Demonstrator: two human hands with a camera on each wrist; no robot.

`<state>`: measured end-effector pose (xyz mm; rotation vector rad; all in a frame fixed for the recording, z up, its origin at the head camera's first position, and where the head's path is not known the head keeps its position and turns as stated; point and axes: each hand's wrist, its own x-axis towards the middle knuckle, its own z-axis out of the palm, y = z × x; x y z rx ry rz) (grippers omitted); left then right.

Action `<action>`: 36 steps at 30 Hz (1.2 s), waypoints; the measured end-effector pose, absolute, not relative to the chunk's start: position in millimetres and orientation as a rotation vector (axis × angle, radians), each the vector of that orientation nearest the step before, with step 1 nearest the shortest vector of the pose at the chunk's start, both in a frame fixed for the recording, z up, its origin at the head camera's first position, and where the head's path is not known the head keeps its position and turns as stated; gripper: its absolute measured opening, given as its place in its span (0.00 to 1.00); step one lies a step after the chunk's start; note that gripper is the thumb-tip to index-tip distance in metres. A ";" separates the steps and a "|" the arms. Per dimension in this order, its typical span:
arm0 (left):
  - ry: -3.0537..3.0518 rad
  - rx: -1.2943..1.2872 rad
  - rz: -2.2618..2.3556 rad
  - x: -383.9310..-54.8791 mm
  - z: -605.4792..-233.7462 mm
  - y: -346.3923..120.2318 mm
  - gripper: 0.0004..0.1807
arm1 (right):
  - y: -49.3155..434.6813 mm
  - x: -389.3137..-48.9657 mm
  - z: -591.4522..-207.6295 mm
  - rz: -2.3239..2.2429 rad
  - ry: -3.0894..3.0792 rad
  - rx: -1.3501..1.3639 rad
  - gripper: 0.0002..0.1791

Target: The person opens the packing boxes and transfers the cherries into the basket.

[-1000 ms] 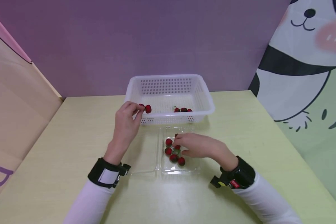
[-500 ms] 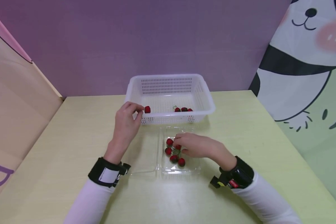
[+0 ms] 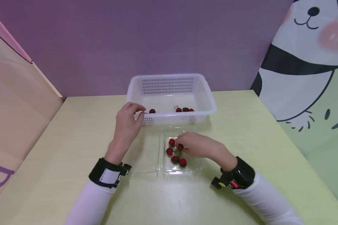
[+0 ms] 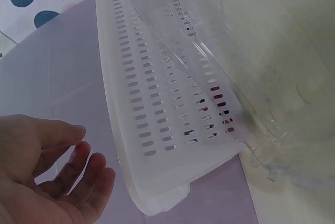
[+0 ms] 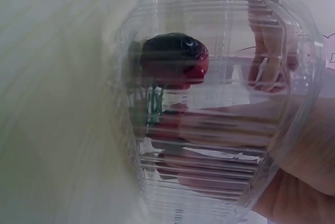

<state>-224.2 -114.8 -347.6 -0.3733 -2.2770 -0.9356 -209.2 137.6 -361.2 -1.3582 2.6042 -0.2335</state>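
My left hand (image 3: pixel 129 122) hovers over the near left rim of the white plastic basket (image 3: pixel 173 114). Its thumb and fingers are loosely bent, with nothing between them in the left wrist view. One dark red cherry (image 3: pixel 152 111) lies in the basket just beyond the fingertips; several more cherries (image 3: pixel 185 109) are at its near right. My right hand (image 3: pixel 198 144) reaches into the clear plastic clamshell box (image 3: pixel 171 170), thumb and fingers around a cherry (image 3: pixel 180 147), seemingly pinching it. Other cherries (image 3: pixel 175 159) with green stems lie beside it. The fingertips are partly hidden.
The clamshell's lid (image 3: pixel 145 162) lies folded out to the left on the pale wooden table (image 3: pixel 73 140). A purple panel (image 3: pixel 169 37) stands close behind the basket. Printed panels (image 3: pixel 312 93) border the table on both sides.
My left hand has let go of red cherries at the basket, and one now rests inside. In the clamshell, the cherries by my right fingertips have shifted slightly right.
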 end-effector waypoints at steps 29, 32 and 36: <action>-2.274 -0.387 -0.890 -222.7 -348.7 -111.4 0.04 | 141.8 -210.2 -357.6 -0.304 2.713 -1.286 0.10; -2.280 -0.385 -0.892 -222.1 -348.9 -111.0 0.04 | 142.2 -210.6 -356.2 -0.342 2.731 -1.286 0.11; -2.288 -0.384 -0.886 -221.1 -348.8 -110.4 0.04 | 143.8 -212.2 -355.6 -0.381 2.760 -1.310 0.12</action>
